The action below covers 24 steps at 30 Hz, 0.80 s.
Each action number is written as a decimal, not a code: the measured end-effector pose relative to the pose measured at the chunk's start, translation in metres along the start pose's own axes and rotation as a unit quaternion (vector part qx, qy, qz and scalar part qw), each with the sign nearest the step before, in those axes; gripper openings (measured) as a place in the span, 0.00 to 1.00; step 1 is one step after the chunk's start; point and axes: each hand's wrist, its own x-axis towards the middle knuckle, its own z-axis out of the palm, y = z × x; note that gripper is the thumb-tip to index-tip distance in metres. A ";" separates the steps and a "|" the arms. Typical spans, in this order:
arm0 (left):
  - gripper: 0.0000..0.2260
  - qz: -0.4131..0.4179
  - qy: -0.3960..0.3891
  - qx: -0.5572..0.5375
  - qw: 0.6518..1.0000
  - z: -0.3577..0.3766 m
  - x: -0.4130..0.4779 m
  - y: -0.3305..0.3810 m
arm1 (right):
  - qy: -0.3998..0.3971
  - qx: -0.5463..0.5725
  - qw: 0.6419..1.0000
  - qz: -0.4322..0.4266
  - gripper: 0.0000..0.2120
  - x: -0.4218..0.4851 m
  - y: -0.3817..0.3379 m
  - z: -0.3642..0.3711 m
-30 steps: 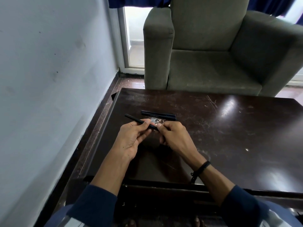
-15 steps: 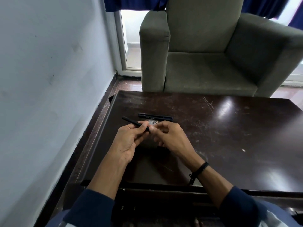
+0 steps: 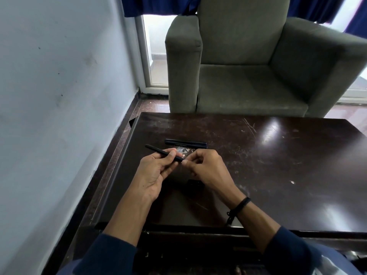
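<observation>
Head view, looking down: the left hand (image 3: pixel 153 175) is raised a little above the tabletop (image 3: pixel 278 167), palm turned up, its thumb and curled fingers gripping a slim black pen (image 3: pixel 158 151) around its middle. The pen is tilted, with its free end pointing toward the left edge of the tabletop and its other end reaching the right hand (image 3: pixel 208 169). The fingers of the right hand are curled in, and the thumb and forefinger tips pinch that end of the pen, so both hands meet over the left half of the tabletop, well back from the near edge. Just beyond the hands, toward the far edge, two more dark pens (image 3: pixel 185 143) lie flat on the wood, side by side and touching, roughly parallel to that edge. A black wristband (image 3: pixel 239 207) circles the right wrist. Behind the far edge stands a grey-green armchair (image 3: pixel 248 86), and a pale wall (image 3: pixel 59 96) runs along the left side.
</observation>
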 end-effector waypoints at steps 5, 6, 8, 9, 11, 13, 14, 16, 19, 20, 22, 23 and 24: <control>0.06 0.006 -0.013 0.010 1.000 0.001 -0.001 0.001 | -0.040 0.033 0.996 0.066 0.14 -0.002 -0.005 -0.001; 0.06 0.008 -0.012 0.009 1.000 0.001 -0.001 0.001 | -0.053 0.046 0.995 0.074 0.14 -0.001 -0.007 -0.003; 0.06 0.011 -0.016 0.009 1.000 0.000 0.000 0.000 | -0.067 0.055 0.993 0.079 0.13 -0.001 -0.010 -0.005; 0.06 0.013 -0.023 0.014 1.000 0.000 0.000 0.000 | -0.070 0.057 0.993 0.082 0.14 -0.002 -0.010 -0.006; 0.06 0.021 -0.037 0.028 0.999 -0.001 0.000 0.000 | -0.078 0.081 0.989 0.096 0.15 -0.003 -0.010 -0.007; 0.06 0.031 -0.051 0.039 0.997 -0.002 0.001 0.002 | -0.097 0.117 0.982 0.116 0.15 -0.005 -0.011 -0.008; 0.06 0.035 -0.058 0.041 0.997 -0.002 0.000 0.003 | -0.107 0.132 0.978 0.124 0.15 -0.005 -0.012 -0.010; 0.06 0.045 -0.065 0.041 0.996 -0.002 0.000 0.004 | -0.121 0.150 0.973 0.124 0.14 -0.005 -0.014 -0.014; 0.06 0.052 -0.042 0.000 0.998 0.000 0.000 0.004 | -0.105 0.044 0.991 0.073 0.16 0.000 -0.015 -0.025; 0.06 0.049 -0.027 -0.019 0.998 0.000 0.001 0.005 | -0.090 -0.049 0.994 0.046 0.15 0.002 -0.013 -0.031; 0.05 0.042 0.000 -0.044 0.998 -0.003 0.004 0.006 | -0.083 -0.220 0.972 0.011 0.12 0.004 -0.009 -0.043; 0.05 0.040 0.010 -0.050 0.998 -0.004 0.005 0.006 | -0.095 -0.266 0.959 0.006 0.10 0.004 -0.008 -0.047; 0.04 0.038 0.017 -0.052 0.998 -0.005 0.005 0.007 | -0.109 -0.292 0.950 0.002 0.09 0.003 -0.007 -0.049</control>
